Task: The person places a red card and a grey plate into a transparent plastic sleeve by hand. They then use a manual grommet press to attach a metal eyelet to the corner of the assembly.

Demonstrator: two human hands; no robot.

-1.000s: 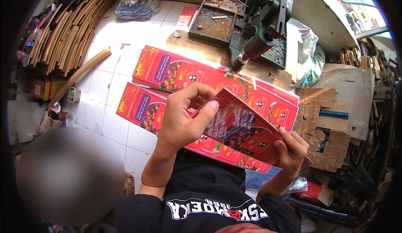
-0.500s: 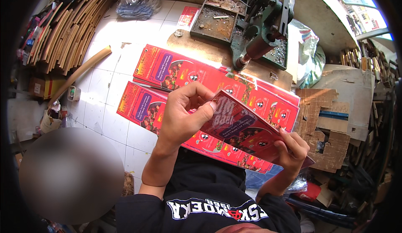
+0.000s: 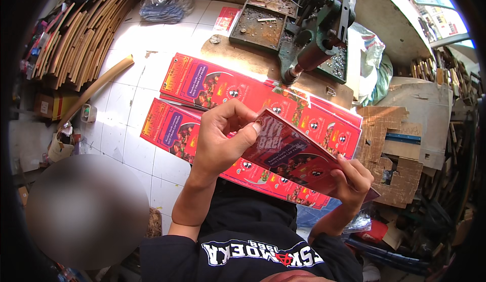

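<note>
A glossy red printed board (image 3: 298,155) is held tilted up between my two hands. My left hand (image 3: 228,137) pinches its upper left corner between thumb and fingers, where a small ring-like spot shows beside the thumb. My right hand (image 3: 353,180) is closed round the board's right end. Beneath and beyond it lie two stacks of similar red printed boards: the far stack (image 3: 202,82) under the press, the near stack (image 3: 169,127) toward my lap. The press (image 3: 316,54), dark green with a round metal tip, stands just above the far stack.
Metal trays (image 3: 260,26) with small loose metal bits flank the press. Clear plastic bags (image 3: 167,6) lie on the white tiles at the back left. Wooden strips (image 3: 86,34) lean at the left. Cut brown boards (image 3: 400,165) and a plastic sack (image 3: 374,69) stand at the right.
Almost nothing has moved. The held board has shifted very slightly in tilt, and both hands keep the same grip on it.
</note>
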